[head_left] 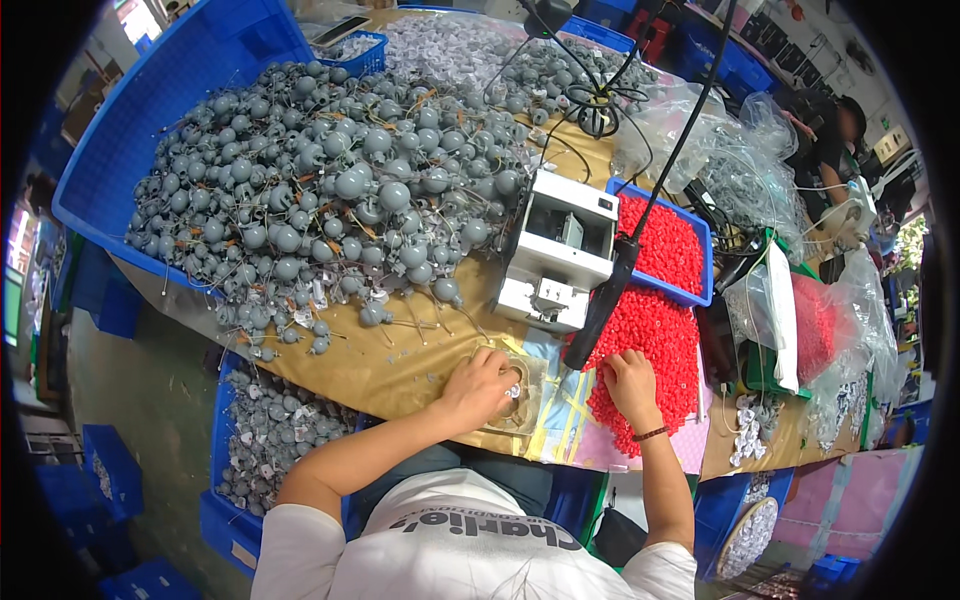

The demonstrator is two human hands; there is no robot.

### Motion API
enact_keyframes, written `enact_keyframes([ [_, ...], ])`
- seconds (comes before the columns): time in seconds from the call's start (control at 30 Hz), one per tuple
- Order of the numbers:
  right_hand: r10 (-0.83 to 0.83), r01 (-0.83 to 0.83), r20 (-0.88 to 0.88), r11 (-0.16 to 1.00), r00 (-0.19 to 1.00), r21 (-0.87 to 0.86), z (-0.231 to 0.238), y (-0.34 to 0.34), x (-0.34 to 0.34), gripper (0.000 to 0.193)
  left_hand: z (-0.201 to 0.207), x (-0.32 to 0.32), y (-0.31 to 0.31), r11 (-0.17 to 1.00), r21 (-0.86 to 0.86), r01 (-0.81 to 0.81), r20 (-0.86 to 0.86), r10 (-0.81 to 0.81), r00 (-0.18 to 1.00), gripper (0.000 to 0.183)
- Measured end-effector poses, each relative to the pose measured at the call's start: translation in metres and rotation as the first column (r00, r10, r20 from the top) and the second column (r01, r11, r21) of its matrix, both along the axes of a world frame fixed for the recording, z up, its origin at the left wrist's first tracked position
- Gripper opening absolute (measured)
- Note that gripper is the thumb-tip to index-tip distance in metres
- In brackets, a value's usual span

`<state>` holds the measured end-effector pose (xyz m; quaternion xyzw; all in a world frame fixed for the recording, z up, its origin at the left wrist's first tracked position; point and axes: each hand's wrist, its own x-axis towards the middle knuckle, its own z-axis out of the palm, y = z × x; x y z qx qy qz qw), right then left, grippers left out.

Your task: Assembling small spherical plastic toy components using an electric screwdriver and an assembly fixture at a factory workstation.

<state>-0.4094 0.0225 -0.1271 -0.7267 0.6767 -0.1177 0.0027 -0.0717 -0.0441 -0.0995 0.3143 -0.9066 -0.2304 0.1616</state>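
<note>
At six o'clock, a likely light piece [514, 391], best edge-held, is pinched by the left hand [482, 388]; right hand [632, 388] curled, contents hidden.

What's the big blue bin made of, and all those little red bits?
The big blue bin looks like semi-glossy plastic: smooth, evenly coloured walls. The little red bits seem plastic too, bright and uniformly coloured, but they're too small to be sure.

From my station I log: left forearm [375, 452] slants inward from a bent elbow; left hand [478, 390] has its fingers [496, 363] curled. Right forearm [666, 480] runs steeper, nearly straight ahead; right hand [632, 388], back uppermost, its fingers bent, grip unclear to me. Hands held apart.
</note>
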Motion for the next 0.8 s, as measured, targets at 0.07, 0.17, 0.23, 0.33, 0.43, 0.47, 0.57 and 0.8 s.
enact_keyframes([
  [0.07, -0.001, 0.001, -0.006, 1.000, 1.000, -0.009, -0.004, 0.000, 0.000, 0.007, 0.001, -0.006, 0.005, 0.999, -0.036, -0.029, 0.062, 0.031, 0.998, 0.032],
  [0.17, 0.004, -0.004, 0.020, 0.999, 1.000, -0.033, -0.004, 0.000, 0.002, 0.007, 0.004, -0.004, 0.003, 1.000, -0.030, -0.006, 0.070, 0.008, 0.997, 0.037],
  [0.23, -0.008, 0.016, 0.108, 0.997, 0.994, -0.070, 0.004, 0.001, 0.003, 0.008, 0.016, -0.001, -0.016, 1.000, 0.012, 0.003, -0.032, -0.003, 0.999, 0.039],
  [0.33, -0.065, 0.093, 0.336, 0.993, 0.940, -0.070, 0.019, 0.007, 0.003, 0.010, 0.048, 0.011, -0.070, 0.994, -0.043, -0.098, -0.144, 0.091, 0.985, 0.038],
  [0.43, -0.088, 0.135, 0.523, 0.989, 0.848, -0.053, 0.035, 0.012, 0.010, 0.012, 0.059, 0.018, -0.129, 0.933, -0.250, -0.259, -0.097, 0.242, 0.965, 0.036],
  [0.47, -0.095, 0.147, 0.581, 0.988, 0.808, -0.044, 0.040, 0.014, 0.015, 0.012, 0.059, 0.017, -0.145, 0.913, -0.293, -0.285, -0.090, 0.270, 0.959, 0.036],
  [0.57, -0.010, 0.060, 0.662, 0.997, 0.749, -0.052, 0.050, 0.012, 0.051, 0.010, 0.047, 0.005, -0.172, 0.849, -0.438, -0.296, 0.013, 0.335, 0.942, 0.035],
  [0.8, 0.405, -0.288, 0.397, 0.902, 0.824, -0.321, 0.035, -0.002, 0.136, 0.021, 0.036, -0.011, -0.186, 0.872, -0.363, -0.328, 0.036, 0.365, 0.930, 0.045],
])
